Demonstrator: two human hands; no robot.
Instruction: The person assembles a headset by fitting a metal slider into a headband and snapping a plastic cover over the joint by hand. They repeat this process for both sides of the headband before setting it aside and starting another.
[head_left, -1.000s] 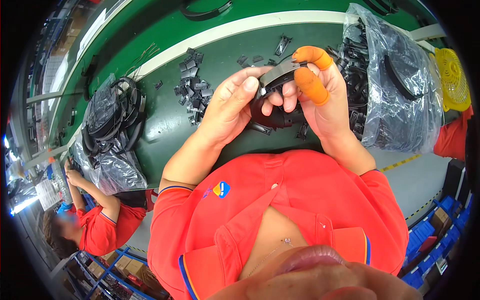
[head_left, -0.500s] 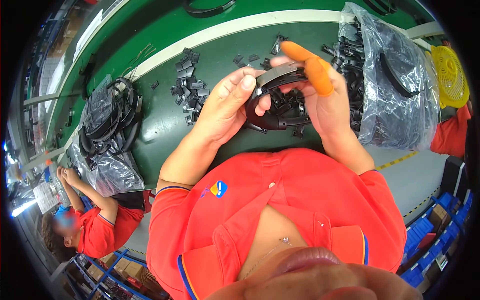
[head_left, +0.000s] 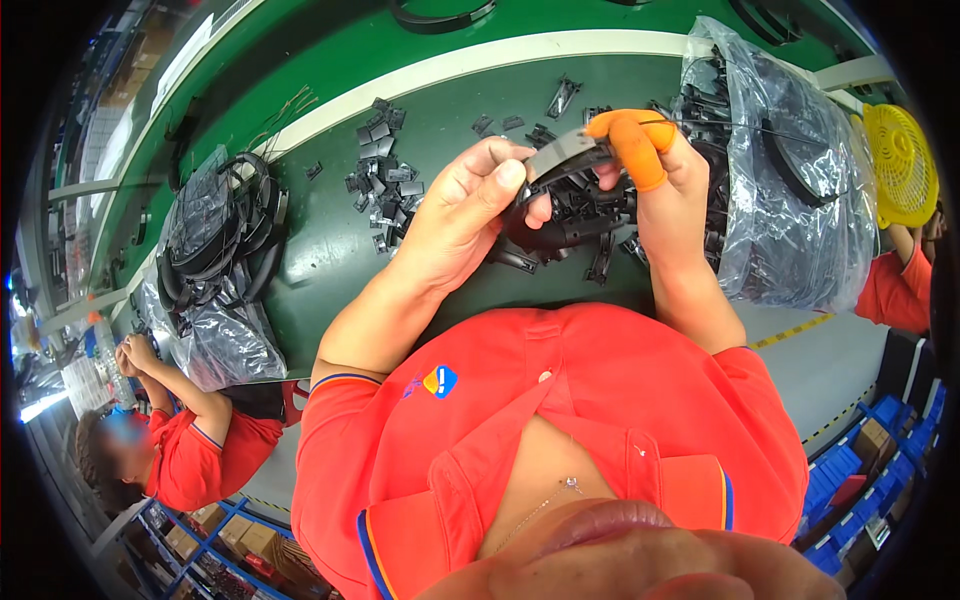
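A curved black headphone headband [head_left: 560,156] with a grey strip along its top is held up between my hands over the green table. My left hand [head_left: 465,205] grips its left end, with the thumb on top and the fingers around it. At the right end, my right hand [head_left: 672,175] pinches the band with fingers in orange finger cots. A thin dark wire [head_left: 745,124] runs rightward from my right fingers. Small black plastic parts [head_left: 590,200] lie heaped below the band; my hands partly hide them.
Another heap of small black parts [head_left: 385,180] lies left of my hands. Several black headbands [head_left: 215,235] rest on clear plastic at the left. A clear bag [head_left: 800,230] of black parts is at the right, beside a yellow fan [head_left: 900,165]. A co-worker [head_left: 200,440] sits at the left.
The right end of the headband has tilted up and my right fingers have curled in tighter at it. The thin wire now shows stretched out to the right.
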